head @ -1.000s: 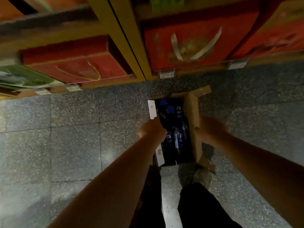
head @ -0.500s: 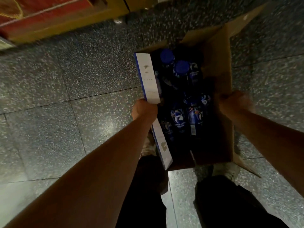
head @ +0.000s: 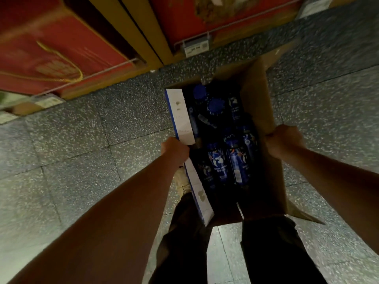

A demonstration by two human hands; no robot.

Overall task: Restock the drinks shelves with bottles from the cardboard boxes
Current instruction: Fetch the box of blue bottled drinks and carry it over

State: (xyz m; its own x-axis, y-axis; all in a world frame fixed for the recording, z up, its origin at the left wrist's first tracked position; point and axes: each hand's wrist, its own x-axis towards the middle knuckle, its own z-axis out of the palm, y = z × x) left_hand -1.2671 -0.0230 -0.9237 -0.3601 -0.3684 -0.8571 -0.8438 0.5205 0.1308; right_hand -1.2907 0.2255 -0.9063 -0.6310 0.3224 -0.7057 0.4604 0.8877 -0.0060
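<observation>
My left hand (head: 175, 149) is clenched over the left edge of the cardboard box (head: 258, 111), just where the long white flap (head: 182, 117) with its blue border breaks in two. Its fingers curl inward and I cannot see their tips. My right hand (head: 284, 140) grasps the plain brown right wall of the same box, knuckles upward, at about the same height in the frame. Both forearms run in bare from the lower corners.

The box sits at centre frame, open at the top, and its right flap stands up toward the upper right. I cannot tell whether it rests on the floor or hangs in my grip. Inside are dark blue bottles (head: 217, 165). Two round blue caps (head: 215, 105) face me in the upper part of the box, and the bottles lower down show their printed labels. The box's lower end looks dark and bare.

Below the box are dark trousers (head: 266, 253) and a pale shoe (head: 182, 182) just left of the flap. Around all this lies a grey speckled tile floor (head: 82, 140). Across the top of the frame runs a yellow shelf unit (head: 141, 33) holding red gift boxes (head: 51, 50) with gold cord handles. A white price tag (head: 194, 49) is clipped to the shelf's lower rail, above the box.
</observation>
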